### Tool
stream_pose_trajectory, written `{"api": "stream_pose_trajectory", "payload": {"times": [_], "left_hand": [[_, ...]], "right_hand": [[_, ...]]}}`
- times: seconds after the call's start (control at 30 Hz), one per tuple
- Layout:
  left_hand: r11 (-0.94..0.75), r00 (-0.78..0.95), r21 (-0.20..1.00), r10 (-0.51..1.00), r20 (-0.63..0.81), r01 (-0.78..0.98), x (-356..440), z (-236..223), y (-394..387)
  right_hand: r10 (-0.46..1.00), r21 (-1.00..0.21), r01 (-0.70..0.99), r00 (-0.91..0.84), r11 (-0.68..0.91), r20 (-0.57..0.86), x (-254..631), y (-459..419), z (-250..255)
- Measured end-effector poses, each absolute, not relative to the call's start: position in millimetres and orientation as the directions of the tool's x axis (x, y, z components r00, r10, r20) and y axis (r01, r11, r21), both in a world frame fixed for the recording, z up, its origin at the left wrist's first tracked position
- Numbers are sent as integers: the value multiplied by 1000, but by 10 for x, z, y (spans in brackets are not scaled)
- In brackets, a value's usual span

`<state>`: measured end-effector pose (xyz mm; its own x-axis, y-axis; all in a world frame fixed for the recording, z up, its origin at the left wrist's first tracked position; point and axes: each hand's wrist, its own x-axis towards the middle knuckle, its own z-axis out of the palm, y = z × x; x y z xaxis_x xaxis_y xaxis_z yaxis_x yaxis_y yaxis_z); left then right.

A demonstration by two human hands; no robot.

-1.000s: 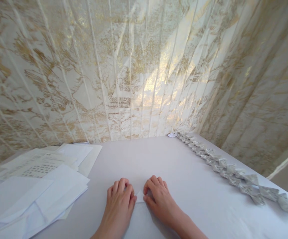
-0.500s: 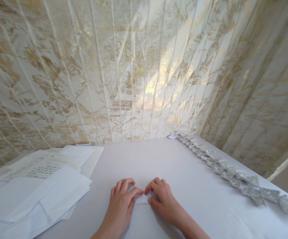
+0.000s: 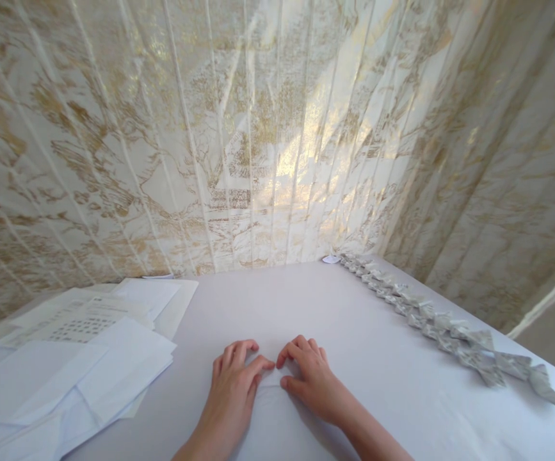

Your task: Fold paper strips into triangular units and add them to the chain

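Observation:
A small folded piece of white paper (image 3: pixel 271 379) lies on the white table (image 3: pixel 301 301) near its front edge. My left hand (image 3: pixel 232 392) lies on its left part, fingers bent and index fingertip pressing the paper's top edge. My right hand (image 3: pixel 308 381) is on its right part, fingers curled and thumb pinching the lower edge. The two index fingertips almost touch. Most of the paper is hidden under my hands.
A loose stack of white sheets (image 3: pixel 80 358), one printed, lies on the table's left side. A long chain of folded grey-white paper pieces (image 3: pixel 431 319) runs along the right edge. A cream and gold curtain (image 3: pixel 258 128) hangs close behind the table.
My hands have drawn together over the paper. The small triangle that showed between them is now nearly covered, and my left index finger has stretched toward the right hand.

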<state>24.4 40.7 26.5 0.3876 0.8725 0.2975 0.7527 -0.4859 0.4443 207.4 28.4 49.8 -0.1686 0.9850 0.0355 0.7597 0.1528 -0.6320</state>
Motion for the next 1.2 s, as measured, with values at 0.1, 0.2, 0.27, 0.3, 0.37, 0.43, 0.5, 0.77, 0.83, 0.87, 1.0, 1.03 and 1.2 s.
{"api": "stream_pose_trajectory", "payload": {"times": [0.1,0.2,0.27,0.3,0.37,0.43,0.5,0.77,0.83,0.87,1.0,1.03,1.2], "left_hand": [[-487,384,444,871,306,752,245,261,406],[-494,381,445,867,322,747,238,248,398],[-501,380,449,862,336,740,230,241,390],[-505,379,453,860,342,735,227,240,385],[-512,381,463,855,351,723,220,244,376],[-516,384,477,854,351,711,215,258,369],[-516,390,492,856,340,701,213,279,362],[-498,415,555,866,280,666,239,336,333],[-477,393,569,878,274,670,243,331,329],[-464,378,576,885,272,672,245,328,327],[-422,334,616,906,260,665,250,319,310],[-419,334,625,907,256,658,253,318,301],[-410,335,665,910,246,624,275,316,248]], "right_hand": [[982,-643,749,-187,159,25,2127,261,528],[980,-651,740,-195,169,33,2153,246,540],[978,-657,731,-203,183,46,2153,242,543],[976,-662,724,-210,194,57,2146,240,544],[967,-672,704,-241,231,80,2111,232,544],[950,-664,688,-291,292,116,2054,221,542],[931,-626,697,-330,350,154,1993,210,537],[926,-438,816,-344,376,154,1931,232,549],[927,-431,821,-339,373,157,1932,239,560],[928,-428,823,-337,373,159,1929,239,564],[931,-422,829,-324,366,170,1909,228,557],[932,-421,831,-319,362,172,1905,225,551],[942,-434,837,-287,334,171,1891,229,521]]}}
